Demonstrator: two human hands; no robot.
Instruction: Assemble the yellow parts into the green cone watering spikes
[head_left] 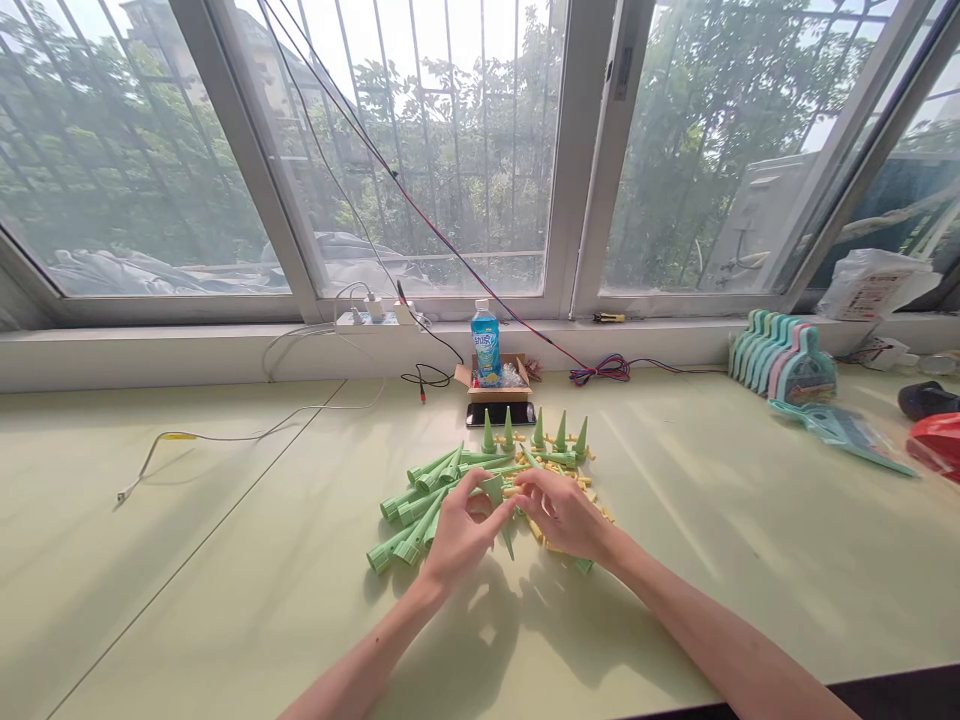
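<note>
My left hand (459,530) pinches a green plastic watering spike (493,488) between thumb and fingers, its wide end up towards the right. Against that end, my right hand (564,512) grips a small yellow valve piece (512,491) with its fingertips; whether it is seated in the spike I cannot tell. Loose green spikes (411,540) lie heaped beside and behind my left hand. Yellow valve pieces (581,482) are scattered around and partly under my right hand. Behind both hands stand several green spikes (561,432) with points up and yellow pieces at their bases.
A black phone (501,414) lies behind the upright spikes. Beyond it, a blue bottle (486,345) stands at a small cardboard box (504,395). Cables (600,372) and a power strip (367,320) are near the window. Pastel brush-like tools (784,360) stand at the right.
</note>
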